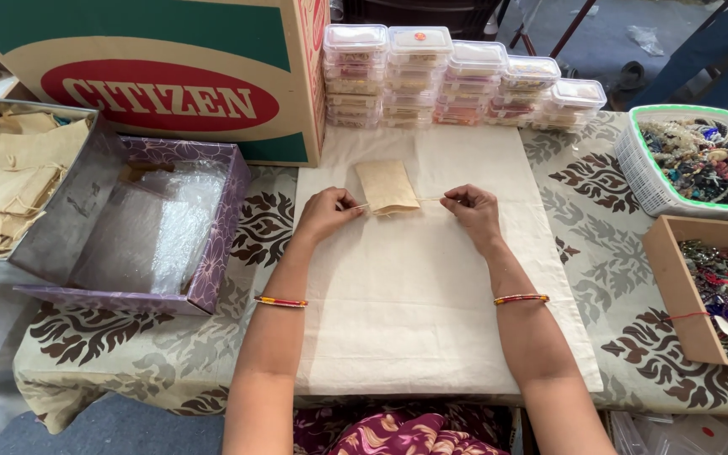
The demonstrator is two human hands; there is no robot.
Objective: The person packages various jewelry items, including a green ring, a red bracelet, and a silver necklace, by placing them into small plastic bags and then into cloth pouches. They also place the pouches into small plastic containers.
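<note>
pouch: small tan drawstring bag (388,186), centre frame, long axis pointing up-frame
left hand (327,214): pinching its left string
right hand (471,208): pinching the right string, equally near

A single head-worn camera looks steeply down and forward over the desk (650,354), close enough that the wearer's forearms rise from the bottom edge. The view faces a cardboard box (153,76) and stacked plastic containers (457,80) along the far side.

One small cloth pouch (387,186), two hands, two bangles, one white basket (634,164), one cardboard carton (170,50)
</note>
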